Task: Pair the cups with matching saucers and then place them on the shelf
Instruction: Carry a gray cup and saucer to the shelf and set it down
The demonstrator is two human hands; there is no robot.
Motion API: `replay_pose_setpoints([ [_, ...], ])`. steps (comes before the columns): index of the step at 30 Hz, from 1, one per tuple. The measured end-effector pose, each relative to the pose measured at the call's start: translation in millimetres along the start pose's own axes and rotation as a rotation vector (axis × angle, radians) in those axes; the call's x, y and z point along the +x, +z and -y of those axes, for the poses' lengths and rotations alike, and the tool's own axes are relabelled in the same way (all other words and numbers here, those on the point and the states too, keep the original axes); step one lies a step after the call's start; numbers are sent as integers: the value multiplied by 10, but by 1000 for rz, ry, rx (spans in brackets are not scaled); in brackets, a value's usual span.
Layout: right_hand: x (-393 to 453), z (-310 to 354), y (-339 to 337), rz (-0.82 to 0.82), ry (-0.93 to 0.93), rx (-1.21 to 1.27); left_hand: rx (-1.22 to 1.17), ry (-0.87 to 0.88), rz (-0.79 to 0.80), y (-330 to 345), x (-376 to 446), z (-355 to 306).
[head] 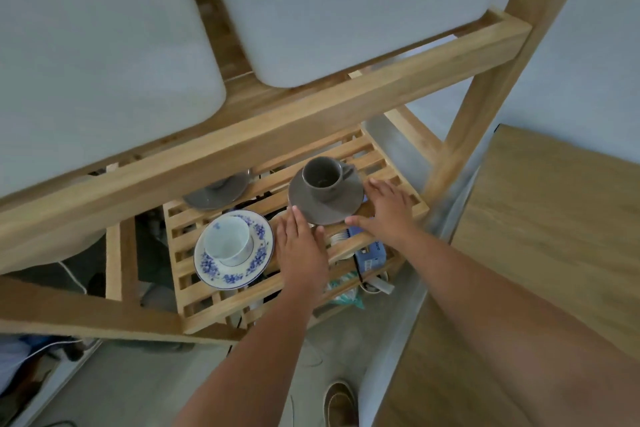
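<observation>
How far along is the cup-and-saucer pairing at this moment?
Done: the blue floral cup sits on its floral saucer on the slatted shelf. In hand: both hands, left hand and right hand, flank the grey cup on its grey saucer. Left: another grey saucer, half hidden.

Two white bins [346, 3] stand on the upper level, a blue box [372, 255] lies under the slats, a wooden table [554, 236] is at right, and a shoe [341, 404] is on the floor.
</observation>
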State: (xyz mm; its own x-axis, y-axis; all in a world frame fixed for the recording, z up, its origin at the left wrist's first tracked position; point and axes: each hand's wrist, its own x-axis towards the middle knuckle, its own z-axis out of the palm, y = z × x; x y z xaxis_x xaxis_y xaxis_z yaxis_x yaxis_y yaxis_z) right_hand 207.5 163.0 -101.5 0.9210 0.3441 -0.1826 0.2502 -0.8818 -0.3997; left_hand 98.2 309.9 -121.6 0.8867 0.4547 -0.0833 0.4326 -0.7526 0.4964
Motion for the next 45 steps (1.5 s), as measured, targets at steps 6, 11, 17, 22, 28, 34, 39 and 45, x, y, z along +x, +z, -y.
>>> replay_pose_setpoints([
  [6,342,113,-66,-36,-15,33,46,19,21,-55,375,-98],
  [11,518,213,40,-90,-31,86,57,-57,24,-39,622,-99],
  [17,694,258,167,-101,19,28,47,-91,1,7,844,-120],
  [22,806,326,284,-125,72,-10,85,-135,-36,67,1009,-32],
  [28,937,380,392,-127,95,-28,101,-126,-31,91,1189,15],
  [34,1072,297,403,-118,114,-68,129,-106,-23,152,1326,-63],
  [39,1082,296,463,-93,105,-72,150,-108,-20,174,1336,5],
  [45,996,281,520,-68,47,-88,165,-93,-5,160,1291,56],
])
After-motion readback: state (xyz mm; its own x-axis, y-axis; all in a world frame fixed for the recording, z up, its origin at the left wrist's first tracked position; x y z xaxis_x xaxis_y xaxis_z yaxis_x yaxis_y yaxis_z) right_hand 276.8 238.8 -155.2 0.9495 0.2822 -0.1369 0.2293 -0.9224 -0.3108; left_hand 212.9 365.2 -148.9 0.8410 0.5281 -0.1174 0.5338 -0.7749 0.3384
